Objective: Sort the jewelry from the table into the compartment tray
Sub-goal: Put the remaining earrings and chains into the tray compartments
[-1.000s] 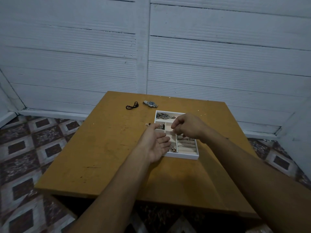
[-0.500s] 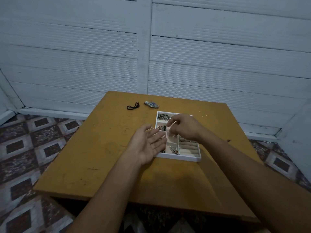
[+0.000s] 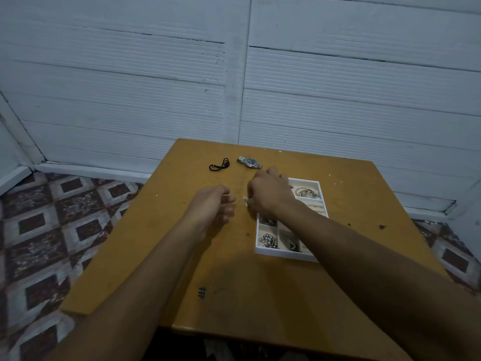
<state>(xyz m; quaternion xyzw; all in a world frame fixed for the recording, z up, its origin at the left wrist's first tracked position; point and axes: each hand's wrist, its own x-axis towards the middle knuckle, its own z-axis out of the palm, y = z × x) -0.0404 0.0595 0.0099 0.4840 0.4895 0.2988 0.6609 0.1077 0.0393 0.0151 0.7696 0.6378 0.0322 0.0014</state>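
dim, bluish cast | soft focus (hands blurred) | wide-angle bowing at edges

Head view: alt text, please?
A person's right hand reaches over the left edge of a white compartment tray toward small silver pieces on a yellow wooden table; the left hand hangs loosely curled alongside. A wristwatch and black cord lie farther back.

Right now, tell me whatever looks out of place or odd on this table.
Nothing looks spilled or broken. A wristwatch and a black cord lie loose on the table beyond the tray, unsorted. A small pale piece shows just outside the tray's left wall.
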